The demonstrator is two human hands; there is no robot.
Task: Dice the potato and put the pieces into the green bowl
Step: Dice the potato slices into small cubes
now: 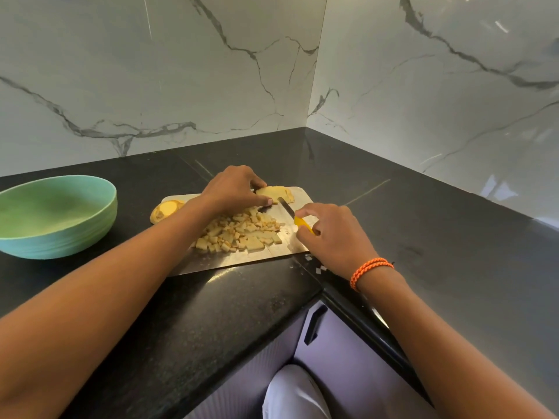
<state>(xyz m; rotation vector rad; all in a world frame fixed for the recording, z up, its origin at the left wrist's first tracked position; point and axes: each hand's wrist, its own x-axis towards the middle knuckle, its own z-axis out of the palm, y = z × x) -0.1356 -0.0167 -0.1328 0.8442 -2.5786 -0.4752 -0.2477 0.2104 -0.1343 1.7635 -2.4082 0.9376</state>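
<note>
A steel cutting board lies on the black counter. A heap of diced potato pieces covers its middle. At the board's far end, my left hand presses down on a slab of potato. My right hand grips a knife by its yellow handle; the blade points toward the slab, close beside my left thumb. Another potato chunk rests off the board's left corner. The green bowl stands at the left and looks empty.
Marble walls close the counter corner behind and to the right. The counter's front edge bends inward near my right wrist, with a few small scraps on it. A cabinet door with a dark handle is below.
</note>
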